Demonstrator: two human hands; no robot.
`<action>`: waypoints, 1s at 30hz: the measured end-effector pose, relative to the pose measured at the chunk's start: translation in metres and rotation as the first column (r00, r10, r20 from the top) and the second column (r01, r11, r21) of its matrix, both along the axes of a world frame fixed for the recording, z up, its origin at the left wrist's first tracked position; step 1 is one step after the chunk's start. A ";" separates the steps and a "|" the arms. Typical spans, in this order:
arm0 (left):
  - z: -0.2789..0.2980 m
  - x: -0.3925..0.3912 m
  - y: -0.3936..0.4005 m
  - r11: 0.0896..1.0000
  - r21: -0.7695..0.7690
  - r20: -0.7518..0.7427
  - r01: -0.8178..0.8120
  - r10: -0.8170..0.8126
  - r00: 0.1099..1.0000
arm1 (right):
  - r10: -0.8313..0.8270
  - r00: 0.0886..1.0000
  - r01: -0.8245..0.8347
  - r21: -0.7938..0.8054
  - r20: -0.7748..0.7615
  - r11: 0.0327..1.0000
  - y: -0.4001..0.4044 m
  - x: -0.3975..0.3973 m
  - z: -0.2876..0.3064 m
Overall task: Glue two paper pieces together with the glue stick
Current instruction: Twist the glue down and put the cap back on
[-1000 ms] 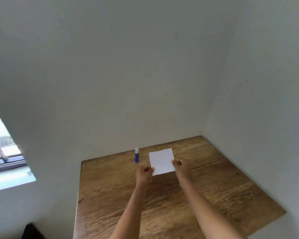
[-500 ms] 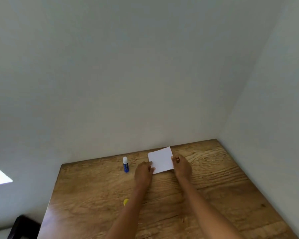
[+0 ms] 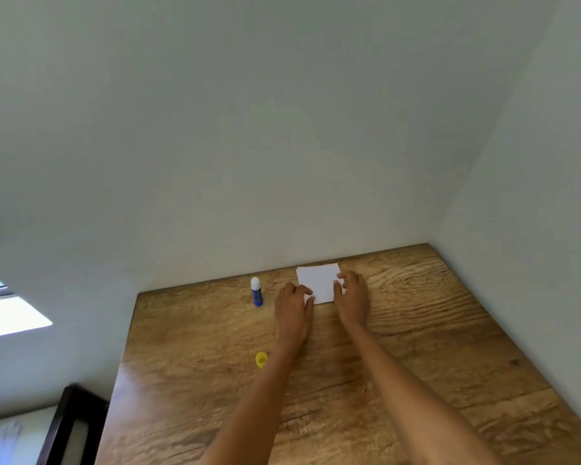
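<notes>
White paper lies flat on the wooden table near the back wall; I cannot tell whether it is one sheet or two stacked. My left hand rests palm down with its fingertips on the paper's near left corner. My right hand lies flat with fingers spread on the paper's right edge. A blue glue stick with its white tip exposed stands upright to the left of my left hand. Its yellow cap lies on the table beside my left forearm.
White walls close the table at the back and on the right. The table's left edge drops off to a dark piece of furniture below. A bright window shows at far left.
The paper went from held above the table to lying flat on it. Both hands lowered with it and now press it with flattened fingers. The view tilted, bringing the yellow cap into sight.
</notes>
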State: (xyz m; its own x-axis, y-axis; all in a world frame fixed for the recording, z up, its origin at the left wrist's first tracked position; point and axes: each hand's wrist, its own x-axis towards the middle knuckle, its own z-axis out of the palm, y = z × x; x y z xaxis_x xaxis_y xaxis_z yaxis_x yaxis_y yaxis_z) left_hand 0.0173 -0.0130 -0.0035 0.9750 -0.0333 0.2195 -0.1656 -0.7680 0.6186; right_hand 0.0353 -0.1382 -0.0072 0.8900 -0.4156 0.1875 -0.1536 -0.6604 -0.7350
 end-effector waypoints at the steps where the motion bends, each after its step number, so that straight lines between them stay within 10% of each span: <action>1: 0.004 -0.006 0.003 0.999 -0.036 0.049 -0.011 0.013 0.999 | 0.077 0.997 -0.077 0.001 0.029 0.997 0.010 -0.006 0.001; 10: 0.009 -0.025 0.067 0.805 -0.343 -0.048 -0.484 0.500 0.865 | 0.539 0.836 -0.542 0.001 -0.109 0.841 0.095 -0.012 -0.002; 17: -0.001 0.006 0.085 0.898 -0.299 -0.248 -0.324 0.255 0.935 | 0.570 0.812 -0.576 -0.019 -0.127 0.817 0.101 0.011 -0.014; 30: 0.073 -0.018 0.122 0.837 -0.529 -0.076 -0.141 0.119 0.990 | 0.637 0.756 -0.654 0.188 0.148 0.733 0.137 -0.021 0.045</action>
State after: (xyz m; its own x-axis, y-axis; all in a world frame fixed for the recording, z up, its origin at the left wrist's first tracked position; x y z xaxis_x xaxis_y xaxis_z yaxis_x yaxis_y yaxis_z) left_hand -0.0003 0.1088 0.0691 0.9701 0.2051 0.1294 -0.0556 -0.3314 0.9419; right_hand 0.0138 -0.0014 0.0381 0.9470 0.2176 0.2361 0.3078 -0.4061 -0.8604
